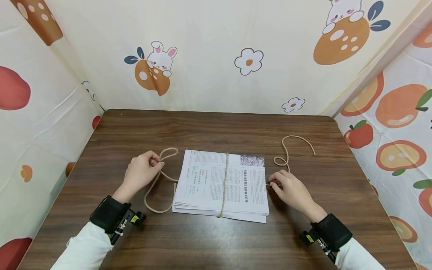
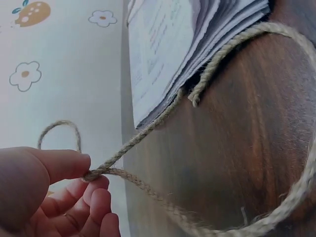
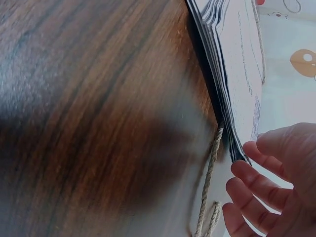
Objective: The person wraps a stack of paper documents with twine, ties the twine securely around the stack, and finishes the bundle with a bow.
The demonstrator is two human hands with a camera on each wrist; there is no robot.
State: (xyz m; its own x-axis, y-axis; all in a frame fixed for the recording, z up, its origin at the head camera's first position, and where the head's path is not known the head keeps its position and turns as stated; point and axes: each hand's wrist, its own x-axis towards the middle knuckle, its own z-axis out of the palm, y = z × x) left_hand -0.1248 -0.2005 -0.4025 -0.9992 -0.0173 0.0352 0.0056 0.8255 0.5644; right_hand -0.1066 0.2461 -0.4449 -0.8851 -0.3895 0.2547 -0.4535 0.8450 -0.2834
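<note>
A stack of folded newspapers [image 1: 206, 187] lies on the table, with a strand of twine [image 1: 225, 183] running front to back over its top. To the left of the stack, my left hand [image 1: 140, 172] pinches the twine [image 2: 133, 142] between thumb and fingers. From that pinch one length runs straight to the stack, and another curves round in a wide loop. My right hand [image 1: 291, 190] hovers at the stack's right edge, fingers loosely bent and spread. In the right wrist view twine [image 3: 211, 168] comes out from under the papers, beside the fingertips [image 3: 239, 170].
Beyond the right hand, a curled twine end [image 1: 286, 150] lies on the wooden table [image 1: 216, 243]. Cloth printed with rabbits and flowers [image 1: 206, 56] hangs along the far edge, and fruit-patterned cloth [image 1: 398, 131] borders the right side.
</note>
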